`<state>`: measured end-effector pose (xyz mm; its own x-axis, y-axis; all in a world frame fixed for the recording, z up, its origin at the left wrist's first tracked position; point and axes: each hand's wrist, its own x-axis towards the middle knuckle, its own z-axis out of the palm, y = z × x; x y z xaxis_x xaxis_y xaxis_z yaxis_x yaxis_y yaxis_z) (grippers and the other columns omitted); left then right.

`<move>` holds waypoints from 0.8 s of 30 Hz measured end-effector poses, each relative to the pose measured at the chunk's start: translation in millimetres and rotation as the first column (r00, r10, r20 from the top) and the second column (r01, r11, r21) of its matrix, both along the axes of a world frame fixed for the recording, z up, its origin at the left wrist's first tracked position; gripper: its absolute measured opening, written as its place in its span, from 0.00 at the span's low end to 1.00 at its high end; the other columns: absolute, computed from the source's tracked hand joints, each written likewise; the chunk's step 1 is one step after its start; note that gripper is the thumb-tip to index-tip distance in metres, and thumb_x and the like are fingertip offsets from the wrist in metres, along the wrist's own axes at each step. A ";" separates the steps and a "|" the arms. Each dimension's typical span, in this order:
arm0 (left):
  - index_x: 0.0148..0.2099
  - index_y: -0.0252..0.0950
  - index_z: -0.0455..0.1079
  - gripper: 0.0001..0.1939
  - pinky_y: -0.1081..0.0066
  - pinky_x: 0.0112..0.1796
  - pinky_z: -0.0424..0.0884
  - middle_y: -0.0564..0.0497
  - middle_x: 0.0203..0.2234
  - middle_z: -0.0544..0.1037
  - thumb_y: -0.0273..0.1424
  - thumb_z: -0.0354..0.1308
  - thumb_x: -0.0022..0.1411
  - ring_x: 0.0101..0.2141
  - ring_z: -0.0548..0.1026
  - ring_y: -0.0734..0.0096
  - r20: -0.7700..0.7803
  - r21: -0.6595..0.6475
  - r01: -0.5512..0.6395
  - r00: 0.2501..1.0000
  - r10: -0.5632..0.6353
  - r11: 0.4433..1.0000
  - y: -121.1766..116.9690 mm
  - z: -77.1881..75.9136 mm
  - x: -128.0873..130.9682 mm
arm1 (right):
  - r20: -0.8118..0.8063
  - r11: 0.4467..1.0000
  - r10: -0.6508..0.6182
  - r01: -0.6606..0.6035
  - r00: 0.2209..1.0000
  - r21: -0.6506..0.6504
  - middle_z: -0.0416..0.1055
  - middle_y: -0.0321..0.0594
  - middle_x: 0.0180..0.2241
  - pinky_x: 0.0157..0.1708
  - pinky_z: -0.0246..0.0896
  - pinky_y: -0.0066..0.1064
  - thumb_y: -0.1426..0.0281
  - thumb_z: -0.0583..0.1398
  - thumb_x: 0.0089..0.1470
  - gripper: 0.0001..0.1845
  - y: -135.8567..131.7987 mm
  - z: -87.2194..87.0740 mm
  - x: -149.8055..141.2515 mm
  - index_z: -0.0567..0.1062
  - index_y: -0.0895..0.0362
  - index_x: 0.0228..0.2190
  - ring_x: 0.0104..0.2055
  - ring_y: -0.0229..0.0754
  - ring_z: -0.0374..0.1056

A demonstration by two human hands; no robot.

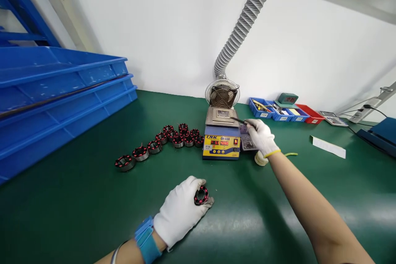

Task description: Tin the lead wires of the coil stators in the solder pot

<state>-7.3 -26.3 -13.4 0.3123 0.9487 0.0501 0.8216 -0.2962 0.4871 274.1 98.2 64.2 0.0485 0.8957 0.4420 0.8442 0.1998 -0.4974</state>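
Observation:
My left hand [181, 210], in a white glove with a blue wrist strap, rests on the green mat and pinches a ring-shaped stator [201, 195] wound with red and black coils. My right hand [262, 136], also gloved, is closed round a thin dark tool [239, 121] whose tip reaches over the top of the solder pot [222, 134], a yellow and blue box with red digits. Several more stators [173, 137] lie in a curved row left of the pot.
Stacked blue trays [62, 90] fill the left side. A fan with a grey flexible duct [247, 16] stands behind the pot. Small blue and red bins [284, 111], a calculator [333, 119], a white paper strip [328, 147] and a tape roll [260, 159] lie to the right.

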 end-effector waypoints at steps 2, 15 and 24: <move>0.46 0.41 0.69 0.15 0.65 0.41 0.69 0.49 0.42 0.75 0.39 0.58 0.57 0.41 0.75 0.61 0.020 0.000 0.008 1.000 -0.008 1.000 1.9 -1.0 0.5 | -0.076 0.993 -0.050 0.041 0.996 -0.107 0.75 0.40 0.41 0.45 0.66 0.33 0.65 0.52 0.58 0.20 26.6 14.4 4.7 0.74 0.55 0.50 0.40 0.42 0.71; 0.46 0.41 0.70 0.15 0.66 0.41 0.70 0.50 0.42 0.76 0.38 0.58 0.56 0.40 0.76 0.62 0.064 0.018 0.038 0.997 -0.039 0.999 5.0 -5.3 -1.9 | 0.072 0.967 -0.055 0.071 0.996 -0.243 0.77 0.39 0.41 0.47 0.62 0.30 0.65 0.59 0.54 0.16 93.9 40.2 -1.8 0.79 0.54 0.43 0.43 0.42 0.71; 0.47 0.42 0.69 0.17 0.64 0.41 0.69 0.49 0.42 0.75 0.39 0.58 0.56 0.41 0.75 0.60 0.051 0.011 0.040 0.998 -0.041 0.999 6.1 -6.2 -2.0 | 0.038 0.959 -0.064 0.072 0.997 -0.273 0.77 0.36 0.37 0.44 0.64 0.29 0.61 0.58 0.54 0.17 74.6 28.9 6.3 0.78 0.50 0.44 0.40 0.41 0.71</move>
<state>-9.3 -20.2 -19.6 0.3474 0.9346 0.0766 0.7826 -0.3340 0.5254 280.4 172.8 93.1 0.1044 0.9777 0.1825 0.8655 0.0011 -0.5009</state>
